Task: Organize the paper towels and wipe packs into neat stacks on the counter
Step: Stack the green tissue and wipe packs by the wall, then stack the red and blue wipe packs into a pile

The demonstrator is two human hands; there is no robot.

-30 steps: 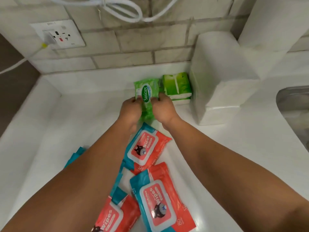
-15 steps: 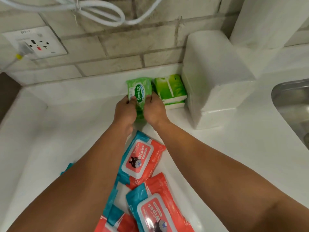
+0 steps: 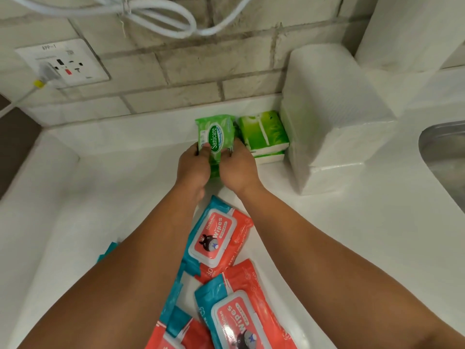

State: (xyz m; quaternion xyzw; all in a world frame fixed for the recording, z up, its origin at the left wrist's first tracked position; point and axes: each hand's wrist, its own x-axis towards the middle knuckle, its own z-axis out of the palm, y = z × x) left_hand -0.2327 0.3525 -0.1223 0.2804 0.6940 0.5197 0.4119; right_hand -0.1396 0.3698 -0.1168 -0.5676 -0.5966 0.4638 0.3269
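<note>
Hardly anything has shifted since a second ago: both hands keep their hold on the small green soft-plastic wipe pack with the oval "Sanicare" label [image 3: 216,137], and it stays at the back of the white worktop [image 3: 100,197], near the wall. Only the view has swung, so more of the steel sink [image 3: 445,152] shows at the right edge.

The left hand [image 3: 193,167] pinches the pack's left side with the thumb on its top face. The right hand [image 3: 237,170] grips its right side, fingers curled over the edge. The pack lies just left of a short stack of green tissue packets [image 3: 263,133], close enough that I cannot tell whether they touch. That stack sits against tall white blocks of folded paper towels [image 3: 334,117]. A strip of green shows between the two hands; whether it is this pack's lower end or another beneath it is hidden.

I judge the pack to be light, soft and a little slick. Its film wrap would dent under pressure, so holding both long sides, as now, suits squaring it up.

Nearer the person, flat red-and-teal wipe packs with white flip lids [image 3: 216,238] lie overlapping and askew, still to be stacked. They look larger, floppier and heavier, and are probably best lifted by both ends.
</note>
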